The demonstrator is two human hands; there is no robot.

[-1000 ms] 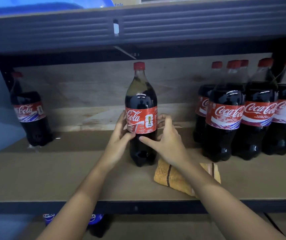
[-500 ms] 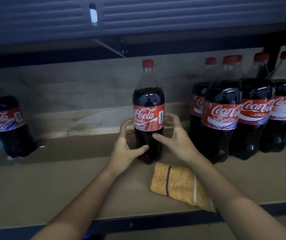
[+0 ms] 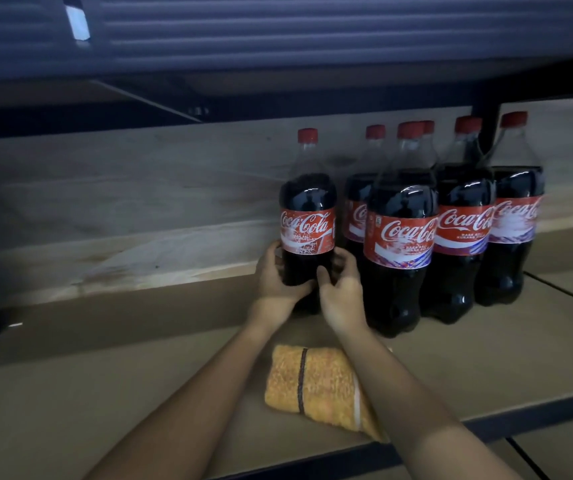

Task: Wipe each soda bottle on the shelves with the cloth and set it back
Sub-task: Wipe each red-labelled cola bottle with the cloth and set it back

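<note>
I am observing both hands gripping one cola bottle (image 3: 307, 233) at frame centre: left hand (image 3: 276, 277) and right hand (image 3: 342, 289) are curling round its lower body. It is standing upright on the shelf (image 3: 105, 393), just beside the bottle group (image 3: 451, 237). The orange cloth (image 3: 316, 384) is lying lower centre, untouched.

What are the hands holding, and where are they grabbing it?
Both hands, left hand and right hand, hold one Coca-Cola bottle by its lower body, just under the red label, fingers curled round each side.
</note>
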